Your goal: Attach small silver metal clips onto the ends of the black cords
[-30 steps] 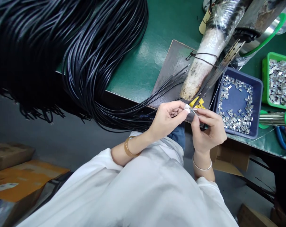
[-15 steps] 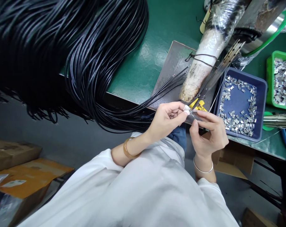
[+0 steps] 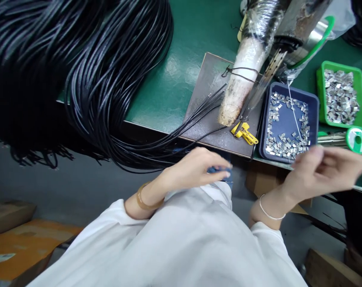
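Left hand [image 3: 201, 169]: I'm seeing thumb and fingers standing apart on the near side of the bench [image 3: 183, 59], nothing showing between.
Right hand [image 3: 327, 171]: blurring by the near right of the blue tray [image 3: 313, 119], fingers curling; I'm not able to tell its grip.
Metal pieces [image 3: 285, 145]: lying in the blue tray, right, and green tray [image 3: 361, 95], farther right; too many for counting.
Black cables [image 3: 124, 59]: draping left, some ends reaching the grey board [image 3: 212, 71]; uncountable.
Progress: I'm judging plenty left; spotting nothing finished for sure.
Count: two hands, two trays, one board.
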The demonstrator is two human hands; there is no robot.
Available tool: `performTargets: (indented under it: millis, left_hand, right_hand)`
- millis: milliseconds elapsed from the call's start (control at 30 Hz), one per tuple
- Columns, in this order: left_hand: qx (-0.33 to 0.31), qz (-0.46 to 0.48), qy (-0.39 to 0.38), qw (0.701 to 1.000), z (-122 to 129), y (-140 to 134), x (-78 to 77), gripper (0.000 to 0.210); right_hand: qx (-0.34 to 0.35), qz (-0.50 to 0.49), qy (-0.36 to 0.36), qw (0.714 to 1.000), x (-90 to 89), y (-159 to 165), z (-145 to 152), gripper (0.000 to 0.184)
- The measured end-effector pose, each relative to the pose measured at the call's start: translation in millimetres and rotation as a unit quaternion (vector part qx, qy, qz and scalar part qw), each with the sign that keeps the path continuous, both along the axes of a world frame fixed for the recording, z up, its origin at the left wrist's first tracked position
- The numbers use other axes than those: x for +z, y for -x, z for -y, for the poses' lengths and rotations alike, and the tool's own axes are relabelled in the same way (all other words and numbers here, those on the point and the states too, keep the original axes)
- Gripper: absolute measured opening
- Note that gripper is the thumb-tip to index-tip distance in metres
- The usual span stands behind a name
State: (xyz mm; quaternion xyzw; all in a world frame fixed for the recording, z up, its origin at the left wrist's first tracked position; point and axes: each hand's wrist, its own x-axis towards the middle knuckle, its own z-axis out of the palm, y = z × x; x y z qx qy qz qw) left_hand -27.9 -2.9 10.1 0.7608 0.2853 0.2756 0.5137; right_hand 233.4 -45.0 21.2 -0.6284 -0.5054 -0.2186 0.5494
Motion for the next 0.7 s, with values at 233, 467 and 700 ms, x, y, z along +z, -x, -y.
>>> performTargets:
  millis: [233,467,700]
  left_hand:
    - [0.230,-0.108,-0.257,0.932,-31,-1,-19.1,0.021]
    - [-0.090,0.019,-0.051,0.994,-11,-4,9.6,0.016]
    - [-0.177,0.183,0.387,0.886,5,-3,3.6,0.027]
  right_hand:
    - [0.030,0.042,0.406,0.913,-0.2,-45,-13,0.008]
    - [-0.003,0.184,0.489,0.852,8.0,-42,-28,0.007]
    - [0.064,0.092,0.500,0.859,8.3,-46,-31,0.010]
